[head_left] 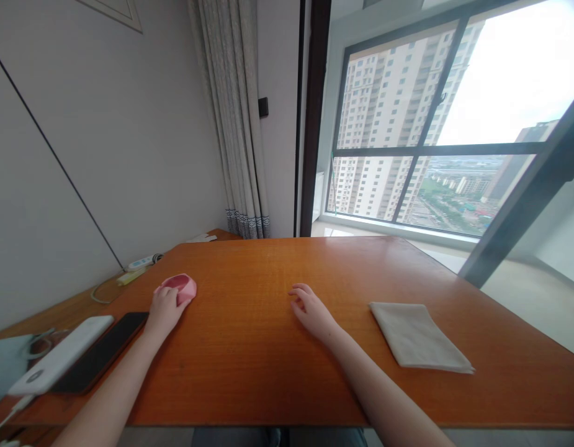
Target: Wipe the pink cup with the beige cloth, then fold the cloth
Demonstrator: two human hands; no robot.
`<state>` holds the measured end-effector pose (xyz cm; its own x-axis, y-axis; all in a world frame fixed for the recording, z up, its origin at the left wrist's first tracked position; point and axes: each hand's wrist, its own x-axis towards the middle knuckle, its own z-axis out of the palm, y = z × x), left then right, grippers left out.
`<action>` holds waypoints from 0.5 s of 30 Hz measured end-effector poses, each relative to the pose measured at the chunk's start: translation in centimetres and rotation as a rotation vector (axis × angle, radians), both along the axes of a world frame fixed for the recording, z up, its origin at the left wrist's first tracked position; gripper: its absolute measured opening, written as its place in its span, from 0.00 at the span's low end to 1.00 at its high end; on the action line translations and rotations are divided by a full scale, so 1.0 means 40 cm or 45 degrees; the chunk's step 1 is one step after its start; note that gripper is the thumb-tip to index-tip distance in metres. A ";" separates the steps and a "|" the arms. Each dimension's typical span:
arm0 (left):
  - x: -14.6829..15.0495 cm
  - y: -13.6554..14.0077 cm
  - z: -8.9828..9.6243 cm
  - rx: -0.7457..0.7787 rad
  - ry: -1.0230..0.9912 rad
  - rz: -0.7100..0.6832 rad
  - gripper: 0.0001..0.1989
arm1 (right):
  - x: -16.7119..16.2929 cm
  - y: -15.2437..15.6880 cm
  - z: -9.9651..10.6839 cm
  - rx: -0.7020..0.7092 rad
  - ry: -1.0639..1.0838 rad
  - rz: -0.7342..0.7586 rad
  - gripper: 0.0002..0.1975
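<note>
My left hand [164, 308] rests on the orange-brown wooden table [268, 347] with its fingers wrapped around the near side of a small pink bowl [181, 286]. My right hand [311, 308] lies flat on the table near the middle, fingers slightly apart, holding nothing. A folded beige cloth [419, 337] lies on the table to the right of my right hand, a short gap away from it.
A black phone [100, 355] and a white power bank [58, 363] lie at the table's left edge. Cables and a white power strip [144, 262] sit on a lower surface by the wall. A curtain [235, 124] and a large window [435, 124] stand behind.
</note>
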<state>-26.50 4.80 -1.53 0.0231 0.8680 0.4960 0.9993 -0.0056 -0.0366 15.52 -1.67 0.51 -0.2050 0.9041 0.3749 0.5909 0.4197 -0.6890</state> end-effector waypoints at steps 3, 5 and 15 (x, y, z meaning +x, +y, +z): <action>-0.004 0.002 0.005 -0.029 -0.014 -0.042 0.21 | 0.005 -0.009 0.022 0.051 -0.087 0.010 0.13; -0.001 -0.005 0.012 -0.035 -0.060 -0.052 0.20 | 0.014 -0.018 0.039 0.094 -0.150 0.008 0.13; 0.145 -0.264 0.050 0.314 -0.529 -0.398 0.15 | 0.384 -0.188 -0.008 -0.160 -0.566 -1.346 0.24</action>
